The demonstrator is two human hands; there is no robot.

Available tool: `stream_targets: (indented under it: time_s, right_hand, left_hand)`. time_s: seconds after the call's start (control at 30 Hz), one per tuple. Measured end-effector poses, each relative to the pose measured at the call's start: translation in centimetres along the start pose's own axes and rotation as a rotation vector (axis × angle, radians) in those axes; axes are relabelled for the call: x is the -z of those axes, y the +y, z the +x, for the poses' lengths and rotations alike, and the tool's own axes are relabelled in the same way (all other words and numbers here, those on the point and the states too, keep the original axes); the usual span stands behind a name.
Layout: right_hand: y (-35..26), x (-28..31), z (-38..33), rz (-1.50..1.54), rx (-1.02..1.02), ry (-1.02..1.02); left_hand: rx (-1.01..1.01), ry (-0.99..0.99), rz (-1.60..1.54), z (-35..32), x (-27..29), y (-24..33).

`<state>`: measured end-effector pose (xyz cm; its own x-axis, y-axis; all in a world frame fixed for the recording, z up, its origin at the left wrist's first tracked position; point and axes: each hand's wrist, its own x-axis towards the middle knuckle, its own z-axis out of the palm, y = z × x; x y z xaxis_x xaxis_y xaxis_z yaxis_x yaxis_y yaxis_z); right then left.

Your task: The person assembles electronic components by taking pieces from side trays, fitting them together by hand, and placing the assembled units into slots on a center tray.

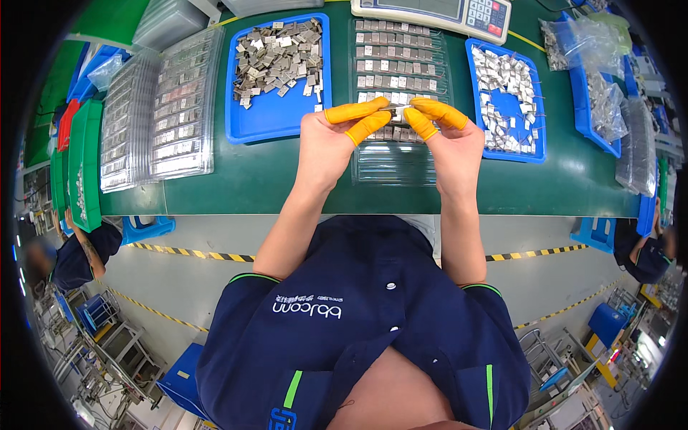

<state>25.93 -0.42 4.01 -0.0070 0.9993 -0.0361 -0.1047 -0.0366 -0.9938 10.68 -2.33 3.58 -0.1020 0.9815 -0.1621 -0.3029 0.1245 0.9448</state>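
My left hand and my right hand meet above the green bench, both with orange finger cots on the thumb and first fingers. Together they pinch one small flat metal part between the fingertips. Directly beneath lies a clear plastic tray with rows of the same small metal parts in its pockets. A blue bin of loose grey metal parts sits to the left of my hands. Another blue bin of shinier parts sits to the right.
Stacks of clear filled trays stand at the left of the bench. A weighing scale is at the back. Plastic bags of parts and more blue bins lie at the right. Green bins sit far left. Other seated people are at both sides.
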Motion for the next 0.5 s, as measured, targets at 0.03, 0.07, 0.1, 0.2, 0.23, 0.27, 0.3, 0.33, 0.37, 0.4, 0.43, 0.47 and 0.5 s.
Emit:
stream_targets:
  time_s: [0.03, 0.07, 0.1, 0.2, 0.23, 0.27, 0.3, 0.33, 0.37, 0.4, 0.43, 0.47, 0.5]
  right_hand:
    - [-0.1, 0.1, -0.1, -0.019, -0.025, -0.009]
    - [-0.2, 0.2, -0.3, -0.019, -0.027, -0.008]
    - [-0.2, 0.3, -0.4, -0.046, -0.03, -0.035]
    - [-0.5, 1.4, -0.3, -0.005, -0.08, -0.131]
    - [-0.5, 1.9, -0.2, 0.064, -0.127, -0.202]
    - [-0.4, 2.2, -0.3, 0.064, -0.129, -0.202]
    - [-0.1, 2.5, -0.4, 0.119, -0.169, -0.234]
    - [0.0, 2.7, -0.5, 0.174, -0.208, -0.267]
    - [0.0, 2.8, -0.7, 0.174, -0.21, -0.261]
    - [-0.2, 2.9, -1.1, 0.199, -0.281, -0.295]
    - [-0.2, 2.9, -1.5, 0.225, -0.352, -0.329]
    - [-0.2, 2.9, -2.0, 0.225, -0.354, -0.325]
    - [-0.2, 2.8, -2.4, 0.198, -0.319, -0.297]
  left_hand:
    - [-0.015, -0.013, 0.006, 0.0, 0.0, -0.1]
    - [-0.013, -0.013, 0.006, -0.1, 0.1, -0.3]
    - [-0.088, -0.025, 0.078, -0.1, 0.2, -0.5]
    - [-0.124, -0.057, 0.123, -0.2, 0.1, -0.2]
    - [-0.087, -0.073, 0.096, -0.3, 0.1, 0.0]
    - [-0.085, -0.073, 0.097, -0.5, 0.2, 0.1]
    - [-0.048, -0.111, 0.074, -0.6, 0.3, 0.1]
    - [-0.01, -0.149, 0.052, -0.7, 0.4, 0.1]
    - [-0.006, -0.153, 0.052, -0.9, 0.6, 0.1]
    - [0.031, -0.209, 0.022, -1.0, 0.9, 0.1]
    - [0.069, -0.265, -0.009, -1.2, 1.0, 0.0]
    - [0.074, -0.267, -0.009, -1.4, 0.9, -0.2]
    - [0.116, -0.262, -0.035, -1.7, 0.9, -0.5]
